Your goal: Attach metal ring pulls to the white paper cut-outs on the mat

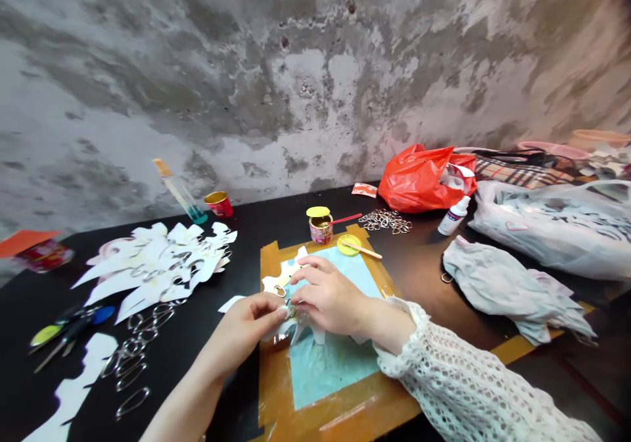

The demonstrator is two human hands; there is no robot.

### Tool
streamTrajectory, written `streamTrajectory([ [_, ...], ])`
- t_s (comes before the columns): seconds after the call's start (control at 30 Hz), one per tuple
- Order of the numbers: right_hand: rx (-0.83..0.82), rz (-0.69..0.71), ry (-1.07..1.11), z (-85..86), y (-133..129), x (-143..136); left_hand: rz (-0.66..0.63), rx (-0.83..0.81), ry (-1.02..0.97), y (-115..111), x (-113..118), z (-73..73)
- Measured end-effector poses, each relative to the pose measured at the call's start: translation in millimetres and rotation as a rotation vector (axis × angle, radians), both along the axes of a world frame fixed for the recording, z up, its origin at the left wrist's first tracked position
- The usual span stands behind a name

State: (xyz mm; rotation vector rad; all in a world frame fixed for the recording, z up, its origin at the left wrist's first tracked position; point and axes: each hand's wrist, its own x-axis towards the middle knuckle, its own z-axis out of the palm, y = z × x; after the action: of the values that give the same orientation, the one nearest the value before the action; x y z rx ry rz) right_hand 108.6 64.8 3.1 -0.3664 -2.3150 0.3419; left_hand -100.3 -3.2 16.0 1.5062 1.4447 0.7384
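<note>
Over a light blue sheet [315,376] on the black table, my left hand [241,330] pinches the edge of a white jagged cut-out piece [313,338]. My right hand [332,297] bends over the same piece from the right, its fingertips meeting those of the left. Its thumb is mostly hidden. A small metal loop [280,291] shows just beyond the fingertips, by another white cut-out [283,277]. Exactly what lies between the fingertips is covered.
Brown tape [276,376] borders the sheet. Beyond it stand a small open tin [321,226] and a yellow lid [349,245] with a wooden stick. White cut-outs [158,264], metal loops [131,363] and scissors [64,333] lie left; a bottle [453,216], cloth [503,284] and bags [419,182] right.
</note>
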Motion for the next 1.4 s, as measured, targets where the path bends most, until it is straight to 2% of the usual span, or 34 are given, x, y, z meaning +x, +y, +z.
streamTrajectory([
  [0.1, 0.124, -0.011, -0.033, -2.6, 0, 0, -0.027, 0.044, 0.059, -1, 3, 2.0],
  [0.23, 0.19, -0.012, -0.083, -4.2, -2, 1, -0.03, 0.089, 0.123, -4, 9, 7.3],
  [0.5, 0.179, 0.015, -0.187, -2.1, -6, 3, -0.053, 0.149, 0.214, -8, 17, 10.6],
  [0.7, 0.222, 0.065, -0.293, 2.7, -5, 5, -0.029, 0.061, 0.164, -9, 18, 7.0],
  [0.9, 0.299, 0.066, -0.317, -0.4, -9, 5, 0.093, -0.056, 0.031, -8, 17, -4.1],
  [1.2, 0.377, -0.023, -0.222, -8.2, -18, 8, 0.238, 0.01, -0.08, -9, 26, -11.9],
  [1.3, 0.339, -0.091, -0.186, -10.1, -25, 7, 0.303, 0.045, -0.058, -12, 30, -15.1],
  [1.4, 0.19, -0.175, -0.099, -11.0, -31, 6, 0.375, 0.085, -0.021, -14, 35, -14.6],
])
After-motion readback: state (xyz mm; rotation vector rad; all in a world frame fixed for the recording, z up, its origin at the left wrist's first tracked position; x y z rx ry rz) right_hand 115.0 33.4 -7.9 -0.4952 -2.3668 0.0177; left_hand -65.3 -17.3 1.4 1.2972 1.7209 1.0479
